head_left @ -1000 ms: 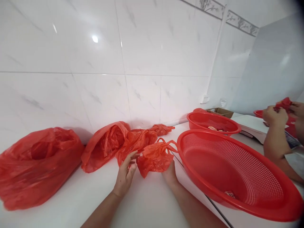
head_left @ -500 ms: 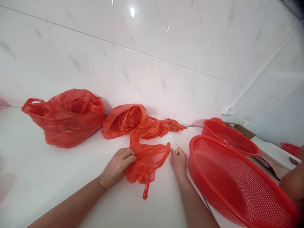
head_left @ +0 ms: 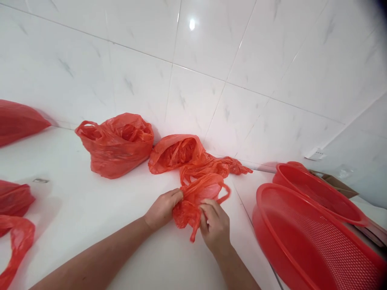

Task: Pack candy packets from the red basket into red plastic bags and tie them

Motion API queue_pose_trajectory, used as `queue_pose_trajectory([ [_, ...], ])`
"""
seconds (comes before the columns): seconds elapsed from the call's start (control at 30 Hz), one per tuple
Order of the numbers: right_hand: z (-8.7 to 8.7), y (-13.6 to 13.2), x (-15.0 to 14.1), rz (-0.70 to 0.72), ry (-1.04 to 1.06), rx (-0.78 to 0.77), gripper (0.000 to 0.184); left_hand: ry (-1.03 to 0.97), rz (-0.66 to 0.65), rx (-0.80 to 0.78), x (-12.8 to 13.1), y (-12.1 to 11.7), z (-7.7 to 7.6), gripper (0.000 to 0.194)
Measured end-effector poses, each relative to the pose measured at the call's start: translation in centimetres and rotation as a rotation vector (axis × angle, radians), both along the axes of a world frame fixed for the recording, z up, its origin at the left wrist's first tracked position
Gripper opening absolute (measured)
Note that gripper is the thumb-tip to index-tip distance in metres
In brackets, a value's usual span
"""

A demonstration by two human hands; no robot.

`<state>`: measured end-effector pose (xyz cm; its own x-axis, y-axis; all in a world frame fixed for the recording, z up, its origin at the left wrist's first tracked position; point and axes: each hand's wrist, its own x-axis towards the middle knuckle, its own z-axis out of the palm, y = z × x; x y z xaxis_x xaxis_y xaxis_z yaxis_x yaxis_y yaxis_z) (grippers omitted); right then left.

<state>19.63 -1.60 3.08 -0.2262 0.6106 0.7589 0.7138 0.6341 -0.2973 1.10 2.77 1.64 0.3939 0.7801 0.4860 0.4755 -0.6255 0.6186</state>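
A crumpled red plastic bag [head_left: 208, 189] is held between my two hands above the white tabletop [head_left: 145, 257]. My left hand [head_left: 165, 207] grips its left side with closed fingers. Pinched at the bag's lower right is my right hand [head_left: 215, 225]. One handle loop sticks out to the right, and a twisted end hangs down between the hands. Just behind lies a heap of red plastic bags [head_left: 181, 151], partly inside an open bag, its loose tail stretching right along the wall. I cannot tell whether the held bag is joined to that heap.
A fuller red bag [head_left: 121, 145] stands against the tiled wall, left of the heap. More red bags [head_left: 15, 199] lie at the left edge. Red plastic baskets [head_left: 290, 241] stand at the right, with a cardboard box [head_left: 335, 183] behind them.
My right hand has moved left from beside the bag's handle and now grips the bag's lower part. The view has turned left, bringing more red bags into sight.
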Motion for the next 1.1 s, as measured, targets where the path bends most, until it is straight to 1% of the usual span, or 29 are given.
queue_pose_trajectory([
  [0.07, -0.8, 0.9, -0.2, -0.08, -0.1, -0.193, 0.02, -0.078, 0.003, -0.008, 0.3, -0.4, -0.3, 0.017],
  [0.13, -1.3, 1.7, 0.0, -0.18, -0.21, -0.399, 0.014, -0.167, 0.011, -0.05, 0.6, -0.4, -0.9, 0.018],
  [0.17, -1.5, 2.0, 0.2, -0.223, -0.252, -0.473, 0.012, -0.215, 0.014, -0.087, 0.6, -0.2, -1.1, 0.018],
  [0.23, -1.5, 2.5, 0.6, -0.301, -0.281, -0.542, 0.019, -0.355, 0.039, -0.187, 0.4, 0.5, -1.3, 0.013],
  [0.27, -1.5, 2.7, 0.8, -0.335, -0.278, -0.556, 0.021, -0.443, 0.092, -0.235, 0.1, 0.9, -1.2, 0.011],
  [0.3, -1.5, 3.0, 1.0, -0.366, -0.277, -0.578, 0.023, -0.526, 0.187, -0.259, -0.2, 1.2, -0.9, 0.013],
  [0.33, -1.6, 3.2, 1.1, -0.392, -0.281, -0.604, 0.023, -0.596, 0.313, -0.253, -0.6, 1.4, -0.4, 0.017],
  [0.37, -1.7, 3.4, 1.1, -0.419, -0.289, -0.627, 0.023, -0.635, 0.441, -0.211, -0.8, 1.2, 0.3, 0.02],
  [0.4, -1.8, 3.7, 1.2, -0.441, -0.299, -0.645, 0.021, -0.629, 0.552, -0.133, -1.0, 0.6, 1.1, 0.02],
  [0.43, -1.9, 3.8, 1.1, -0.452, -0.306, -0.652, 0.018, -0.574, 0.592, -0.03, -0.8, -0.4, 2.0, 0.02],
  [0.47, -2.0, 4.0, 1.0, -0.459, -0.308, -0.647, 0.017, -0.478, 0.552, 0.087, -0.4, -1.7, 2.9, 0.021],
  [0.5, -2.1, 4.0, 0.9, -0.461, -0.308, -0.632, 0.018, -0.345, 0.425, 0.198, 0.4, -3.3, 3.6, 0.019],
  [0.53, -2.2, 4.0, 0.8, -0.444, -0.302, -0.611, 0.021, -0.197, 0.192, 0.295, 1.5, -5.0, 4.1, 0.017],
  [0.57, -2.2, 4.0, 0.7, -0.418, -0.292, -0.592, 0.022, -0.053, -0.071, 0.375, 2.7, -6.6, 4.5, 0.017],
  [0.6, -2.2, 3.9, 0.6, -0.384, -0.288, -0.57, 0.024, 0.102, -0.265, 0.419, 4.1, -7.8, 4.6, 0.017],
  [0.63, -2.2, 3.8, 0.6, -0.343, -0.28, -0.556, 0.023, 0.277, -0.414, 0.41, 5.4, -8.4, 4.4, 0.019],
  [0.67, -2.2, 3.7, 0.7, -0.287, -0.249, -0.557, 0.021, 0.374, -0.426, 0.376, 6.5, -8.5, 4.1, 0.02],
  [0.7, -2.2, 3.6, 0.9, -0.228, -0.198, -0.573, 0.018, 0.414, -0.34, 0.307, 7.1, -8.0, 3.6, 0.02],
  [0.73, -2.2, 3.5, 1.2, -0.177, -0.137, -0.599, 0.014, 0.445, -0.213, 0.257, 7.2, -7.0, 3.0, 0.022],
  [0.77, -2.2, 3.4, 1.5, -0.139, -0.074, -0.629, 0.011, 0.498, -0.031, 0.211, 6.7, -5.7, 2.4, 0.024],
  [0.8, -2.1, 3.4, 2.0, -0.109, -0.013, -0.652, 0.01, 0.572, 0.147, 0.154, 5.7, -4.1, 2.0, 0.026],
  [0.83, -2.0, 3.3, 2.5, -0.105, 0.053, -0.67, 0.011, 0.598, 0.247, 0.128, 4.4, -2.7, 1.7, 0.029],
  [0.87, -1.9, 3.3, 2.9, -0.127, 0.116, -0.69, 0.015, 0.619, 0.316, 0.11, 2.8, -1.4, 1.7, 0.028],
  [0.9, -1.8, 3.4, 3.4, -0.166, 0.178, -0.72, 0.018, 0.656, 0.37, 0.089, 1.2, -0.5, 2.0, 0.027],
  [0.93, -1.6, 3.4, 3.8, -0.212, 0.235, -0.749, 0.019, 0.684, 0.387, 0.104, -0.2, 0.0, 2.4, 0.027],
  [1.0, -1.1, 3.4, 4.3, -0.288, 0.279, -0.781, 0.019, 0.71, 0.411, 0.164, -2.1, 0.1, 3.8, 0.027],
  [1.03, -0.8, 3.4, 4.4, -0.301, 0.266, -0.777, 0.017, 0.713, 0.403, 0.203, -2.5, -0.2, 4.6, 0.028],
  [1.1, -0.2, 3.2, 4.2, -0.275, 0.146, -0.721, 0.012, 0.715, 0.373, 0.268, -2.3, -0.9, 5.7, 0.029],
])
